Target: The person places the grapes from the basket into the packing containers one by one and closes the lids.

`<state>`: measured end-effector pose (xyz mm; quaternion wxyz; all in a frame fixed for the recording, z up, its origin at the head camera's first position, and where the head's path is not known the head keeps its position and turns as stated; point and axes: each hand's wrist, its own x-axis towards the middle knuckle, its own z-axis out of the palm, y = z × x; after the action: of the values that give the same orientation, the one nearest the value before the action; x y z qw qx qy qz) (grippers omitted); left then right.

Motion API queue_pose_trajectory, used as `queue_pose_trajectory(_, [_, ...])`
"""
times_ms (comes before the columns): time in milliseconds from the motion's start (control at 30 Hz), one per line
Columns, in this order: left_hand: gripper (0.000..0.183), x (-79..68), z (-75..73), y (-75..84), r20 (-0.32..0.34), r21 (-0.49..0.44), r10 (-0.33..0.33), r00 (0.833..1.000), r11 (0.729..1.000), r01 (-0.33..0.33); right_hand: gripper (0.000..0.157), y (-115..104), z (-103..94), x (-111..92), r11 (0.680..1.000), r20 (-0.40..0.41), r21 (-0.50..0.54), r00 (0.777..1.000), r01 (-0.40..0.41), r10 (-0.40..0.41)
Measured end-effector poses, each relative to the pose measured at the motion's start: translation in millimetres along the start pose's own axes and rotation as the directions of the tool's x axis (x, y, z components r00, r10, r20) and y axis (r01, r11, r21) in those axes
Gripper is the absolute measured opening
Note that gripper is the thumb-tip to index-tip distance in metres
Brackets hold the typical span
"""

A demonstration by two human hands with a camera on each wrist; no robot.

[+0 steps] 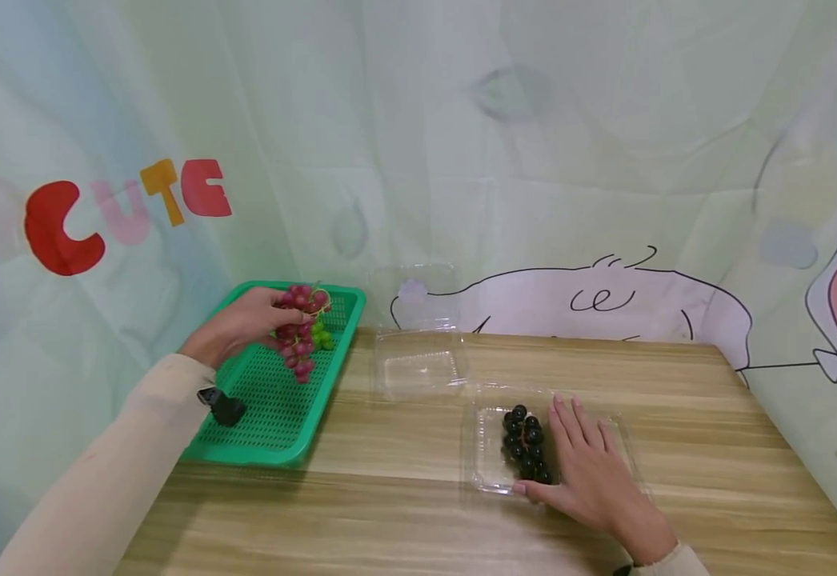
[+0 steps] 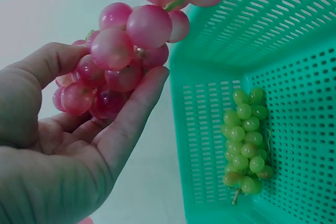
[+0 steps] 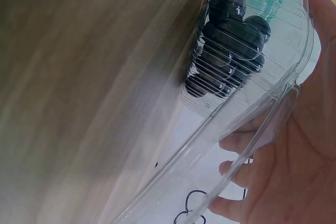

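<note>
Your left hand (image 1: 254, 318) grasps the red grapes (image 1: 299, 346) between thumb and fingers over the green basket (image 1: 267, 420), left in the head view, likely so the bunch hangs clear. Your right hand (image 1: 590, 472) lies on the clear box (image 1: 486, 472) of black grapes (image 1: 524, 444), lower right, fingers straight, perhaps steadying it. The left wrist view reveals green grapes (image 2: 244, 142) the head view mostly hides.
</note>
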<state>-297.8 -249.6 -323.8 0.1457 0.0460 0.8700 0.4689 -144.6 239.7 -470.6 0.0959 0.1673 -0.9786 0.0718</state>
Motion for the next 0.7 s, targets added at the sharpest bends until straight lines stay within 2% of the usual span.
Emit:
queue_pose_trajectory(300, [0.042, -1.9, 16.5, 23.7, 0.024, 0.036, 0.029, 0.999, 0.999, -0.03, 0.122, 0, 0.5, 0, 1.0, -0.023, -0.006, 1.0, 0.009, -0.01])
queue_pose_trajectory(700, [0.042, -2.4, 39.3, 48.9, 0.079, -0.02, 0.055, 0.995, 0.998, -0.053, 0.122, 0, 1.5, 0, 1.0, -0.022, -0.01, 1.0, 0.008, -0.008])
